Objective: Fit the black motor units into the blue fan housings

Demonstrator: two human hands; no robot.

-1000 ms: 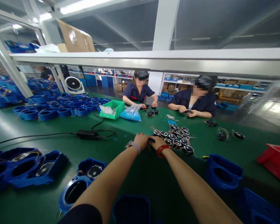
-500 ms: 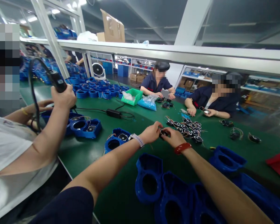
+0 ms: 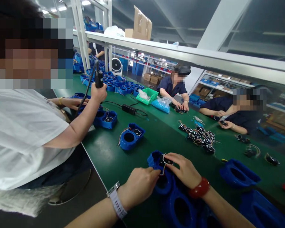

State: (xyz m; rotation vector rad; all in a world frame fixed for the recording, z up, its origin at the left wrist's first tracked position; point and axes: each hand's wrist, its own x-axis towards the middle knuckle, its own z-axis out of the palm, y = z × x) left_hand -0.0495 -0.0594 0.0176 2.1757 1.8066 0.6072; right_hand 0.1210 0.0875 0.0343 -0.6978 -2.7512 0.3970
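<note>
Green tabletop (image 3: 109, 155): right hand (image 3: 184, 169) pinches a small black fan (image 3: 165, 161) into a blue housing (image 3: 160, 172) gripped by left hand (image 3: 139, 186); trailing wires could get trapped.

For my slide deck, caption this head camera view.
Both hands press a small black fan into a blue housing.

At the near edge of the table (image 3: 156, 133), the left hand (image 3: 139, 185) and right hand (image 3: 184, 171) meet on a fan housing (image 3: 156, 160), with a small fan motor (image 3: 166, 161) on top of it under the right fingers. More housings (image 3: 180, 209) lie nearer, another housing (image 3: 238, 174) to the right. Beyond the hands sits a cluster of fan motors (image 3: 200, 137). Far left, a co-worker's hand (image 3: 98, 93) holds an electric screwdriver (image 3: 98, 78) above two housings (image 3: 106, 118). A bin (image 3: 147, 96) lies farther back.
</note>
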